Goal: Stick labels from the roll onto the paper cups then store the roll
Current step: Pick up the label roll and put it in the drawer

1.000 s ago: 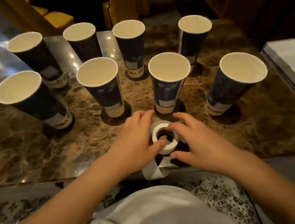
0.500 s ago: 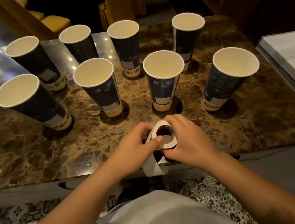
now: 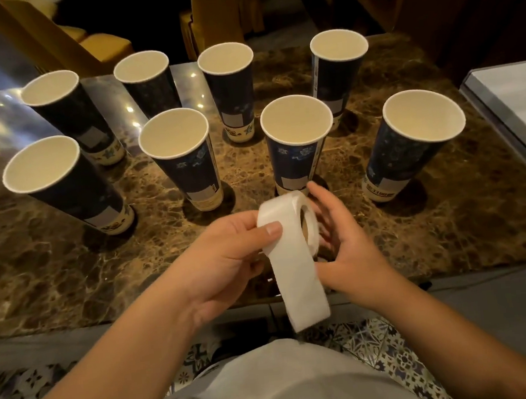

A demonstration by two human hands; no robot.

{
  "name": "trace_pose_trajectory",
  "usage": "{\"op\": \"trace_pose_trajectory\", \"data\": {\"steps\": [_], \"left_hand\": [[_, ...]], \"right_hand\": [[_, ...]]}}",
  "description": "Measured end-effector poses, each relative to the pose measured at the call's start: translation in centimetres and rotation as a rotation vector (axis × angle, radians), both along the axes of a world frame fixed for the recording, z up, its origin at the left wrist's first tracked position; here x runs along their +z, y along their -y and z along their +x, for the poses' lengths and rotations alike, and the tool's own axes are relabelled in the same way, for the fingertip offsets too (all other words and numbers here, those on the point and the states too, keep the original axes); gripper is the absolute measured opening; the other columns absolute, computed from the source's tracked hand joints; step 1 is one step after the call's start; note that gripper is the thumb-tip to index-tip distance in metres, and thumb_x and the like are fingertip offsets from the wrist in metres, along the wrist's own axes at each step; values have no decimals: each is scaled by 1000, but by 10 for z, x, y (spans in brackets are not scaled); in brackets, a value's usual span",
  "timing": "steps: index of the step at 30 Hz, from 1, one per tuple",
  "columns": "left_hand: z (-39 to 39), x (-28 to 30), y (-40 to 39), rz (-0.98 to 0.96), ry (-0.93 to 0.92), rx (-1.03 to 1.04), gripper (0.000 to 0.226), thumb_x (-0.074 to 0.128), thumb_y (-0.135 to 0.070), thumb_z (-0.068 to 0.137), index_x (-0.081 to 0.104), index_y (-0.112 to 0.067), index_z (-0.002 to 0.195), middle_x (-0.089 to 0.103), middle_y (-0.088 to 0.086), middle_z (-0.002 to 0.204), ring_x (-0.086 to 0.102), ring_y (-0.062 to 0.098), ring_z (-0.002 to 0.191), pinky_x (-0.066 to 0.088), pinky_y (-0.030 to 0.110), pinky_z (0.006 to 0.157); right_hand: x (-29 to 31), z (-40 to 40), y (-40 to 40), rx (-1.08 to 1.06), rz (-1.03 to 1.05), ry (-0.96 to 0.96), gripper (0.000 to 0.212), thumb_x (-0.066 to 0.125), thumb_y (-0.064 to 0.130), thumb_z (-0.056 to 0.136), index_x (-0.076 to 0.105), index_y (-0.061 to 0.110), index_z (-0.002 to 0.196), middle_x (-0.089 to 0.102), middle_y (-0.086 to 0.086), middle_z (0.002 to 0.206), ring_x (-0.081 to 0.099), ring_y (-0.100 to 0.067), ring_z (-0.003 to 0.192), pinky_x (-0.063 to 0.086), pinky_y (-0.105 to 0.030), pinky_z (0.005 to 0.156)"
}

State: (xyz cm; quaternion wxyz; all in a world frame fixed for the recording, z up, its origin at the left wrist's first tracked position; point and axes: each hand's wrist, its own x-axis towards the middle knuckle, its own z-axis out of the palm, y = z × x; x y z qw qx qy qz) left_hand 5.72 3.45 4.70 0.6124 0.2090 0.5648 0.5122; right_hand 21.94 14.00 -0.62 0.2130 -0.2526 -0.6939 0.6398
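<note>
Roll: a white label roll [image 3: 289,222] is held up above the near edge of the table, between the two hands, its open core facing right; a loose strip of it [image 3: 301,288] hangs down past the table edge.
Left hand: the left hand [image 3: 228,253] grips the roll from the left, thumb pressed on its outer face and fingers curled behind.
Right hand: the right hand [image 3: 345,246] is at the roll's right side with fingers loosely spread; whether it touches the roll cannot be told.
Cups: eight dark blue paper cups [image 3: 295,152] stand upright in two rows beyond the hands.
Table: a brown marble table [image 3: 70,270] bears the cups.
</note>
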Motion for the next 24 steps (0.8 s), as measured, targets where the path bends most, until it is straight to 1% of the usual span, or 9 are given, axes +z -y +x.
{"op": "trace_pose_trajectory", "data": {"steps": [2,4,5,7,10,12,15,20,24], "left_hand": [[-1,5,2,46,22,105,34,60,-20,89,67,-4,117,70,15,104,63,24,95,42,50,103],[-2,12,3,60,10,173,35,61,-21,89,66,-5,119,69,15,109,63,26,100,42,50,103],[-4,14,4,56,-2,198,35,62,-21,88,67,-7,119,70,14,112,63,28,104,43,50,104],[-4,16,5,51,-15,214,36,63,-20,86,67,-10,120,71,12,114,64,28,107,44,47,103],[1,19,4,34,46,246,37,65,-16,82,68,-10,118,72,11,110,65,22,101,47,40,93],[2,21,4,9,152,323,35,69,-14,74,73,-11,109,73,10,106,64,23,103,47,37,86],[-1,25,5,-9,242,386,26,73,-20,68,80,-15,93,73,9,101,61,21,97,44,33,80],[-2,24,14,-4,58,124,34,71,-31,76,76,-12,104,72,8,98,62,17,85,45,33,77],[-9,17,18,58,-130,-137,41,71,-36,78,73,-8,108,71,16,107,64,30,98,49,42,94]], "right_hand": [[4,1,3,1,-177,-63,82,81,24,76,33,46,139,55,19,136,52,-5,128,46,-36,105],[8,6,6,35,-330,-140,60,68,41,84,46,25,138,65,1,126,61,-20,119,50,-41,97],[11,9,8,58,-356,-154,62,66,51,83,51,18,134,69,-4,118,64,-24,111,53,-40,92],[18,13,13,71,-208,-91,54,72,52,76,62,20,118,73,3,98,68,-17,95,56,-30,81],[25,13,20,-5,111,2,10,73,23,81,70,30,88,69,12,75,64,-5,70,52,-17,63],[23,15,20,-46,196,38,14,71,18,85,72,30,80,67,11,72,61,-9,66,51,-21,59],[20,18,13,-111,382,122,9,74,21,83,73,29,80,63,13,79,61,-11,78,51,-23,61],[33,21,6,-194,742,315,6,72,26,82,77,30,83,60,18,61,58,-5,63,45,-19,51],[39,22,4,-147,496,362,18,70,20,84,76,35,93,72,15,73,66,-2,71,54,-19,62]]}}
